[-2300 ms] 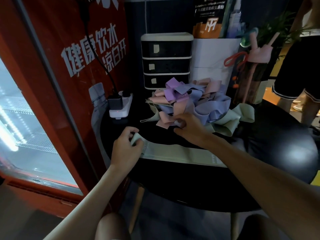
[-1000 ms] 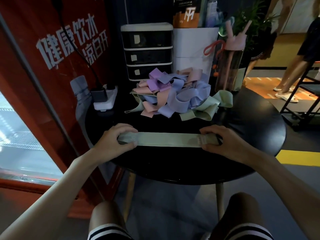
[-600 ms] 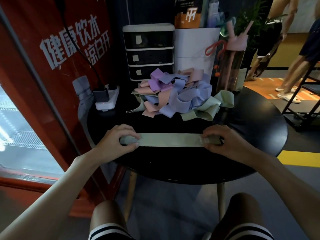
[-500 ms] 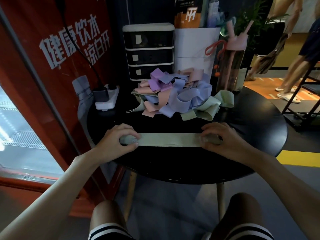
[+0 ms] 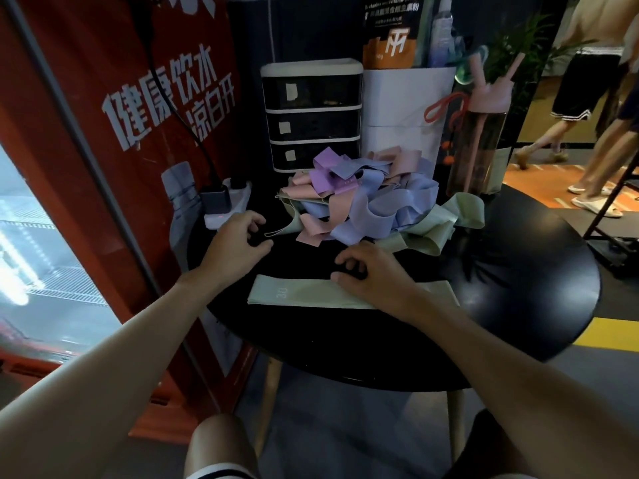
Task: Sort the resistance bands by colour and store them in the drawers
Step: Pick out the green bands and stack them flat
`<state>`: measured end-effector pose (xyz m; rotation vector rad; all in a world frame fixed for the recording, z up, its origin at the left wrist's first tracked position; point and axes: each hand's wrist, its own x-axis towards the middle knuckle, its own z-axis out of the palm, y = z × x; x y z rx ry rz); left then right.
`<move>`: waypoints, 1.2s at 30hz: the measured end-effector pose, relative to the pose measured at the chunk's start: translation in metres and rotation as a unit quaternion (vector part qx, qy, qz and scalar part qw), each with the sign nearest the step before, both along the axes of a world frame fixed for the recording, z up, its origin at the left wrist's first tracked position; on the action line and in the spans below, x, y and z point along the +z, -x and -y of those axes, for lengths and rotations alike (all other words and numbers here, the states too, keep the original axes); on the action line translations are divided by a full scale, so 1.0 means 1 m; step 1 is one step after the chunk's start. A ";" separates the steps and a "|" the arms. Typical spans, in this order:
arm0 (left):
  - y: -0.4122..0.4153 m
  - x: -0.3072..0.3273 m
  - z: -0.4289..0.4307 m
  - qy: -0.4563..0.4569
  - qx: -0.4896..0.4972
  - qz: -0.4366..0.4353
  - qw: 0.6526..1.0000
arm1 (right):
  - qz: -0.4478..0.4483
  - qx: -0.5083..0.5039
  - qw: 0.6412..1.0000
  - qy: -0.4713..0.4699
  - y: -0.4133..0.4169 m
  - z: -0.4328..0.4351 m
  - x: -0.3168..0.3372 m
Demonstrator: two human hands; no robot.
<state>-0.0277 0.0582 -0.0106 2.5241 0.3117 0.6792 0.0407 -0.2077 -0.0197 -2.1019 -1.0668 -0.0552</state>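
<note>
A pale green resistance band [image 5: 301, 294] lies flat on the round black table [image 5: 518, 288], marked 30 near its left end. My left hand [image 5: 238, 245] hovers beyond the band's left end, fingers loosely curled, holding nothing. My right hand [image 5: 370, 274] is over the band's middle, fingers loosely curled, holding nothing. Behind them sits a tangled pile of bands [image 5: 363, 198] in purple, lilac-blue, pink and pale green. A black three-drawer unit [image 5: 311, 115] with a white frame stands at the back, all drawers closed.
A white power strip [image 5: 224, 205] with a plugged adapter lies at the table's left, beside a red vending fridge [image 5: 86, 133]. A white box [image 5: 408, 108] and a pink bottle [image 5: 480, 140] stand behind the pile. People walk at the far right.
Both hands have let go of the green band's ends. The left hand moved up toward the pile, the right hand slid left to the band's middle. The band lies flat.
</note>
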 end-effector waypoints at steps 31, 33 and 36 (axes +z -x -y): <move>0.006 0.037 0.006 0.100 -0.010 0.117 0.988 | -0.058 0.000 0.990 0.131 -0.009 -0.010 0.008; 0.015 0.051 0.007 0.100 -0.015 0.124 0.987 | -0.067 0.006 0.990 0.127 -0.009 -0.016 0.020; 0.024 0.072 0.008 0.117 -0.027 0.140 0.983 | -0.071 0.021 0.997 0.026 -0.005 -0.033 0.042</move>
